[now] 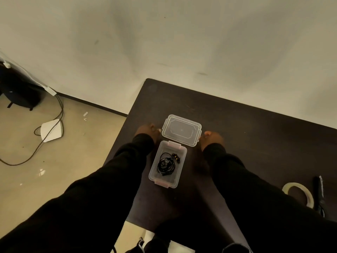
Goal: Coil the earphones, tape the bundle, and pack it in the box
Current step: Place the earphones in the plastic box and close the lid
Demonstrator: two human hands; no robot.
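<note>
Clear plastic makes up the box (167,164), which is set on the dark table (237,128) with the coiled black earphones (166,163) laid inside. The left hand (147,131) is held at the left edge of the lid (181,130), the right hand (211,138) at its right edge; whether the lid is gripped cannot be told. A tape roll (299,195) is seen far right.

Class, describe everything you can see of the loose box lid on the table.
The lid is a rounded rectangle of clear, slightly frosted plastic with a raised inner panel and small tabs on its short sides. It lies flat on the dark table, off the box and just beyond its far end. The left hand and right hand meet its two short ends, fingers curled at the edges.
</note>
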